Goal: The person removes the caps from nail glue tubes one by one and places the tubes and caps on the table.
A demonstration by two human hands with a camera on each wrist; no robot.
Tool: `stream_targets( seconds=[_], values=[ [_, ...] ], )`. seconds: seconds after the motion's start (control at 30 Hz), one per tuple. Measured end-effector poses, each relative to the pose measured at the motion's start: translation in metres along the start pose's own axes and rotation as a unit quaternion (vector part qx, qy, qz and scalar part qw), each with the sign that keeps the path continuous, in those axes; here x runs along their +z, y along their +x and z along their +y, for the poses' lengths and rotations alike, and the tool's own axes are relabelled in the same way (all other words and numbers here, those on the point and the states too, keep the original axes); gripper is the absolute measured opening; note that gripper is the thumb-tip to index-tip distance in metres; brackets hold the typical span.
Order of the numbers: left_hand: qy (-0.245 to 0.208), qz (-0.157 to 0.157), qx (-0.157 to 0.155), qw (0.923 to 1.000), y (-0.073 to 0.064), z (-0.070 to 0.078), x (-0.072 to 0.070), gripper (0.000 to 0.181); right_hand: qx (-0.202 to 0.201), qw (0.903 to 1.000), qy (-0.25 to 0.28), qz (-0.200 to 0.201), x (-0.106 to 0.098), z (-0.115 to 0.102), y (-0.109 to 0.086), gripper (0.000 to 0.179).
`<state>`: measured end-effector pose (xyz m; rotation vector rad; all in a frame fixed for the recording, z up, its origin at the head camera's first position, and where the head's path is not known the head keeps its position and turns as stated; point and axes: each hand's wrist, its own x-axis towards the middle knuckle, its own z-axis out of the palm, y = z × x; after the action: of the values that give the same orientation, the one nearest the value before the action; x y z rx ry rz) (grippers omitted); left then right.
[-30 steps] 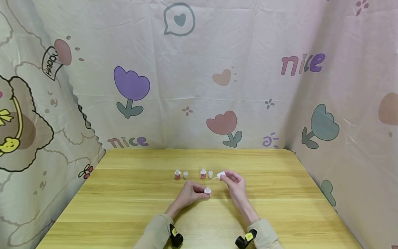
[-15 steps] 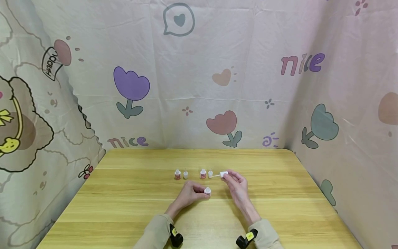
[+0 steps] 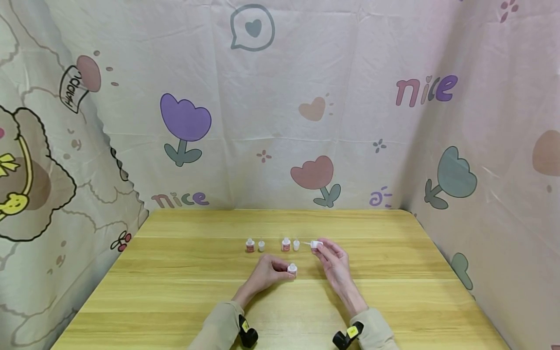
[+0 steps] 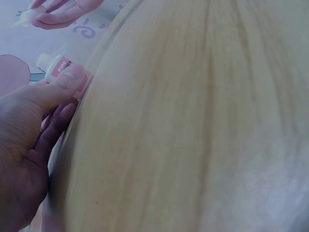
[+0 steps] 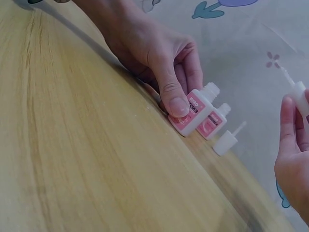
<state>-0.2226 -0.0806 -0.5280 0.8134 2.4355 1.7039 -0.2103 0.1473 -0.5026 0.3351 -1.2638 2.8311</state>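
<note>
My left hand (image 3: 266, 272) pinches a small white bottle (image 3: 292, 271) with a pink label, between thumb and fingers. It stands upright on the table, its neck uncapped. To its upper right, my right hand (image 3: 336, 265) holds a white brush cap (image 3: 316, 245) above the table. In the head view the thin applicator points left and slightly up. The right wrist view shows the cap (image 5: 300, 96) at its right edge, its stem (image 5: 287, 76) tilted upward. The left wrist view has the left thumb (image 4: 67, 84) across the label of the bottle (image 4: 62, 66).
Farther back stand two more uncapped bottles, a middle one (image 3: 286, 245) and a left one (image 3: 250, 246). Each has a cap beside it on its right: a middle cap (image 3: 296, 245) and a left cap (image 3: 261, 246), both with applicators up. Printed cloth (image 3: 262, 112) hangs behind the wooden table (image 3: 175, 291).
The right hand has shifted slightly right and turned the brush cap, so the applicator swings from pointing down-left to pointing left and slightly up. The left hand and its bottle stay in place.
</note>
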Motion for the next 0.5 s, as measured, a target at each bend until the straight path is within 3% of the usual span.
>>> stream_targets(
  seconds=[0.5],
  values=[
    [-0.001,0.000,-0.005,1.0000,0.0000,-0.0010,0.0003,0.015,0.018,0.9992,0.024,-0.025,-0.0046,-0.0034,0.0005,0.034]
  ],
)
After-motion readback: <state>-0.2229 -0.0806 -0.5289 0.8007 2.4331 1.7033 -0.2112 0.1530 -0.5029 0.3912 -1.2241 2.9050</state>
